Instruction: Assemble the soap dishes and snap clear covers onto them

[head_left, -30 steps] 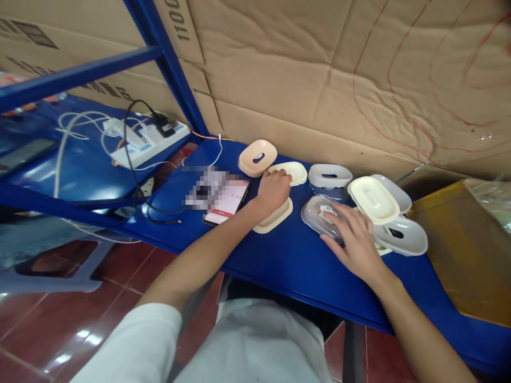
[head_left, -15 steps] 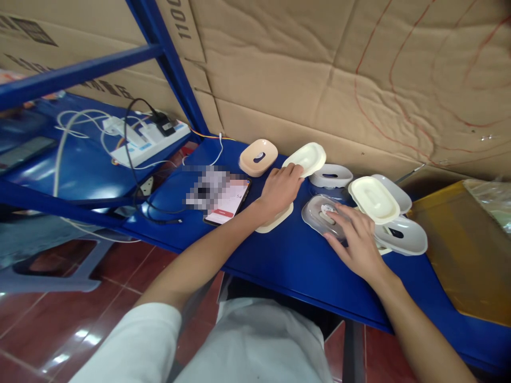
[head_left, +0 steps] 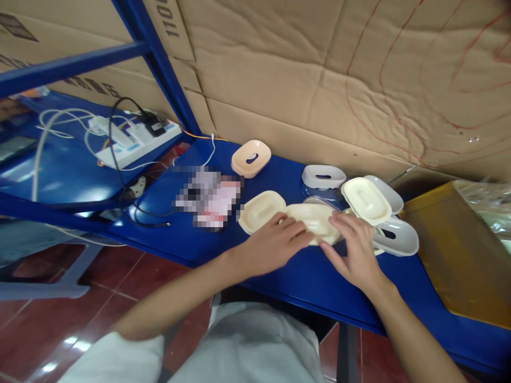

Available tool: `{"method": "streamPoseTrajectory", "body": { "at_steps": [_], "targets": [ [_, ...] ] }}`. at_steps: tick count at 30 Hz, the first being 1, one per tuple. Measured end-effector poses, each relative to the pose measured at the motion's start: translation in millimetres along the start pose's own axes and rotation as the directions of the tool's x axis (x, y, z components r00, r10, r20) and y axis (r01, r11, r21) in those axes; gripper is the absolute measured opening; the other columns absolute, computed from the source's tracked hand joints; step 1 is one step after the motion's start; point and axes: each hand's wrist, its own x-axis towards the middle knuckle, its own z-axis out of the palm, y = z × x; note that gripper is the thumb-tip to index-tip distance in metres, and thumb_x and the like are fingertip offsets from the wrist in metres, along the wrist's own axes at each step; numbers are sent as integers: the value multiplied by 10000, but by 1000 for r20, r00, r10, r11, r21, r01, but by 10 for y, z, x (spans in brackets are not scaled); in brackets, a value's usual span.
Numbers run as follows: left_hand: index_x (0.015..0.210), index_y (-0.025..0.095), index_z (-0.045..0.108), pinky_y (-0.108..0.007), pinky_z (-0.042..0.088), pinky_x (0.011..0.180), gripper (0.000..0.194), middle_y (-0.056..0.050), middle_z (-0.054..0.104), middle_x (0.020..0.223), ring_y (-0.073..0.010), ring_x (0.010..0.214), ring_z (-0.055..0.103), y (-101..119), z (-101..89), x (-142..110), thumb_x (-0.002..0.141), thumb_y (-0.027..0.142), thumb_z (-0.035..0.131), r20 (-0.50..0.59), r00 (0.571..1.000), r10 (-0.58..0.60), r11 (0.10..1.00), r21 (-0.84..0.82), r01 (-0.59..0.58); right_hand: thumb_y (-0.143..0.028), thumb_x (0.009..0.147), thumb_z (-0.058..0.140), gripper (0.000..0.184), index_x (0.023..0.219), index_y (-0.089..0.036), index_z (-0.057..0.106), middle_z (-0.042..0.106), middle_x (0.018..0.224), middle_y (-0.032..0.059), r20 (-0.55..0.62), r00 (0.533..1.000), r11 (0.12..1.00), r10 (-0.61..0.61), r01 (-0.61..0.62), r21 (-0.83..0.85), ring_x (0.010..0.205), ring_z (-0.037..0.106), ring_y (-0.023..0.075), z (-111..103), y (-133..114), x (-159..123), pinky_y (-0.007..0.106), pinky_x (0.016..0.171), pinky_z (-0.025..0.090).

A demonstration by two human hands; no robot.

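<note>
My left hand [head_left: 275, 242] and my right hand [head_left: 356, 250] both rest on a cream oval plastic tray [head_left: 315, 219], which lies on top of a clear grey tray [head_left: 315, 201] on the blue table [head_left: 295, 271]. The left fingers grip the cream tray's near left edge; the right fingers press its right end. Another cream tray [head_left: 260, 210] lies just left of my hands.
A peach tray [head_left: 250, 158] sits at the back. A grey tray [head_left: 323, 177] and a pile of cream and grey trays [head_left: 379, 213] lie to the right. A phone [head_left: 213, 202], cables and a power strip [head_left: 131, 143] are left; cardboard walls stand behind.
My left hand lifted the cream tray from the back of the table and brought it down onto the clear grey tray under my right hand. The camera view shifted slightly.
</note>
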Motion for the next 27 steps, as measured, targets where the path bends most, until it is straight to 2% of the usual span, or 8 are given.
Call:
{"method": "streamPoseTrajectory", "body": {
  "at_steps": [2, 5, 9, 12, 15, 18, 22, 27],
  "targets": [
    [1432, 217, 620, -436, 456, 1078, 345, -87, 746, 1310, -251, 1205, 680, 204, 23, -278, 1156, 135, 429, -33, 999, 10, 998, -55, -12, -332, 1054, 693, 636, 1643, -321, 453, 708, 1417, 135, 39, 994, 994, -99, 97, 42, 1331, 670, 353, -68, -111, 2, 533, 1104, 511],
    [1350, 205, 656, -451, 470, 1064, 277, -71, 773, 1227, -246, 1090, 698, 445, 100, -592, 1149, 143, 476, -29, 1000, -5, 998, -69, 3, -331, 1081, 670, 406, 1483, -300, 625, 775, 1312, 86, 142, 963, 967, -230, 209, 146, 1219, 729, 282, -101, -271, 8, 472, 1060, 551],
    [1295, 209, 681, -447, 491, 1030, 234, -50, 783, 1144, -228, 1015, 706, 563, 213, -749, 1138, 140, 521, -4, 999, -52, 996, -77, 51, -359, 1114, 630, 222, 1263, -242, 745, 819, 1177, 65, 221, 931, 944, -292, 243, 222, 1079, 764, 240, -11, -355, 9, 434, 984, 598],
    [1259, 209, 695, -432, 516, 988, 159, -62, 769, 1131, -233, 1037, 710, 499, 222, -747, 1132, 233, 602, -37, 996, -85, 989, -125, 79, -348, 1126, 605, 214, 1192, -212, 756, 824, 1141, 72, 235, 933, 949, -272, 220, 225, 1032, 769, 238, 64, -311, 13, 429, 940, 610],
    [1218, 220, 705, -403, 556, 944, 204, -77, 750, 1126, -234, 1029, 711, 342, 173, -724, 1112, 388, 659, -129, 970, -205, 964, -196, 178, -279, 1133, 575, 219, 1275, -202, 723, 829, 1118, 66, 203, 950, 957, -239, 195, 215, 1013, 775, 233, 86, -232, 25, 420, 914, 603],
    [1289, 233, 689, -411, 575, 970, 205, -109, 734, 1202, -257, 1113, 716, 144, 139, -718, 1116, 330, 636, -284, 878, -384, 923, -157, 353, -218, 1118, 581, 297, 1405, -204, 657, 830, 1180, 76, 124, 969, 964, -212, 186, 188, 1021, 779, 232, 64, -166, 39, 427, 937, 581],
    [1276, 244, 687, -431, 573, 1002, 193, -112, 713, 1247, -277, 1167, 715, -39, 173, -739, 1091, 234, 632, -416, 784, -461, 882, -116, 457, -139, 1080, 612, 352, 1426, -199, 635, 828, 1172, 84, 39, 987, 978, -153, 145, 150, 1028, 776, 237, 11, -129, 52, 440, 978, 537],
    [1282, 234, 679, -433, 548, 1011, 198, -120, 710, 1287, -278, 1196, 698, -44, 245, -733, 1093, 226, 622, -371, 803, -466, 883, -139, 449, -123, 1061, 612, 349, 1392, -226, 650, 825, 1147, 71, -6, 996, 989, -86, 86, 117, 1026, 769, 243, -8, -127, 44, 442, 954, 518]
  ]
}}
